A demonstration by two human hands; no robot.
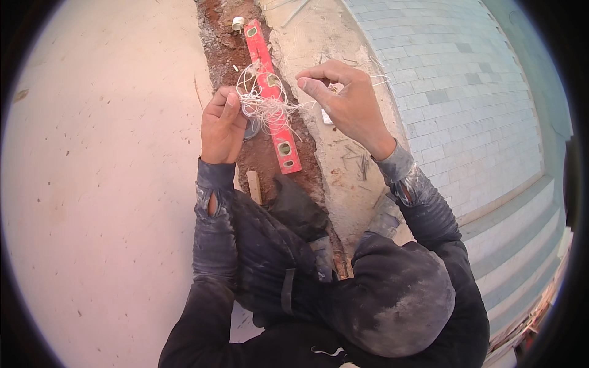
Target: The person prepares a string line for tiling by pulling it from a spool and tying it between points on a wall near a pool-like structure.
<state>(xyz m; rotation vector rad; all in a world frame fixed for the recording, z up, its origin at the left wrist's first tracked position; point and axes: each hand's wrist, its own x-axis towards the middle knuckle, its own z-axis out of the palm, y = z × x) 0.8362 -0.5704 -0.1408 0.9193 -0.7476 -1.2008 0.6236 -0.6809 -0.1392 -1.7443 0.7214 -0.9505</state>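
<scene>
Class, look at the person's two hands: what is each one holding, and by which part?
The left hand grips a tangled bundle of white string at its left side. The right hand pinches a loose strand of the same string between thumb and fingertips.

Soft, even daylight is falling across the whole scene, and nothing is casting a hard-edged shadow. The pale, smooth concrete slab [104, 184] on the left is glowing close to overexposure, washing out its surface texture. The long red plastic spirit level [270, 92] is staying vivid and crisply focused, as is the tangled bundle of thin white string [264, 107] above it. The fisheye lens is bending the grey-white tiled wall [466, 92] into a curve, and a black vignette is ringing the frame. The dusty dark clothing at the bottom is looking slightly soft.
</scene>
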